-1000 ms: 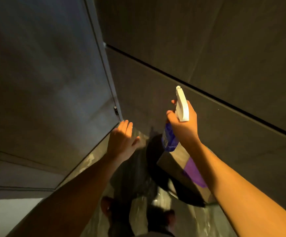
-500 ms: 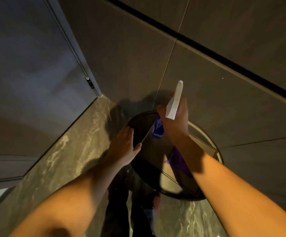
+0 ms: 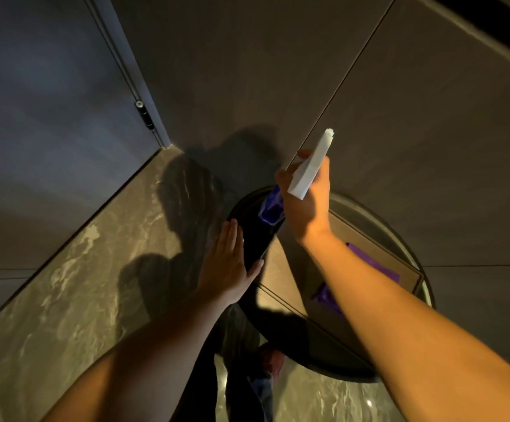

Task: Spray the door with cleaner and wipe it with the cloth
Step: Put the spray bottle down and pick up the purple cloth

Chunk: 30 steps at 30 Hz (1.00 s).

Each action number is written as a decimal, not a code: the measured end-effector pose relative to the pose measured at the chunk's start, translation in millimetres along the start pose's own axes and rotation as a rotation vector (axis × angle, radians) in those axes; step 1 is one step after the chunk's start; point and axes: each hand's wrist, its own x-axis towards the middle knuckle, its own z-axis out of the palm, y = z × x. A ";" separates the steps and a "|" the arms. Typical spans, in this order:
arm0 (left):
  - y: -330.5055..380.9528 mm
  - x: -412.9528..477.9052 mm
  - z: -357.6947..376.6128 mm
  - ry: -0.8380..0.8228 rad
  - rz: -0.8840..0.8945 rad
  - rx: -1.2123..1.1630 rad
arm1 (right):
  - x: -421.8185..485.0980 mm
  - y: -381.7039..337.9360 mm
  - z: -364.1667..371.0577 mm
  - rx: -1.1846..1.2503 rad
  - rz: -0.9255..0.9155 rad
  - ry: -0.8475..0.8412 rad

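Over bin [image 3: 400, 226] — box [image 3: 281, 278] (purple cloth [image 3: 369, 260]), spray bottle [image 3: 305, 172]

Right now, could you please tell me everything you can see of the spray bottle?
The spray bottle has a white plastic trigger head and a blue-purple translucent body below it. The right hand grips it around the neck, hiding much of that part. It is held tilted, nozzle up and toward the dark wall panels, body hanging down over the round black bin. Nothing but the hand touches it. No spray is visible, and its label and fill level cannot be made out.
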 end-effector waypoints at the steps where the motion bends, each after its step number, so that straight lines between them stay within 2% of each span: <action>1: -1.2 0.5 2.4 0.006 0.005 -0.007 | 1.5 4.4 3.0 -0.021 -0.002 0.000; 10: -4.0 0.9 3.1 0.004 0.034 0.018 | -1.4 2.0 9.1 -0.171 -0.027 -0.017; 18: -5.4 1.7 1.8 -0.012 0.048 -0.017 | -22.7 18.0 -28.5 -0.210 0.033 -0.202; 21: -3.5 2.0 -2.3 -0.004 0.052 -0.015 | -50.5 51.8 -64.8 -0.362 0.093 -0.134; 25: -0.1 0.6 -7.8 -0.012 0.044 0.003 | -97.3 105.8 -127.7 -0.723 0.164 0.006; 28: 13.2 -12.3 -12.4 0.111 0.054 -0.037 | -122.1 133.0 -166.9 -0.907 0.251 0.037; 30: 30.5 -23.6 -9.2 0.172 0.148 -0.061 | -130.8 143.9 -186.2 -0.980 0.297 0.049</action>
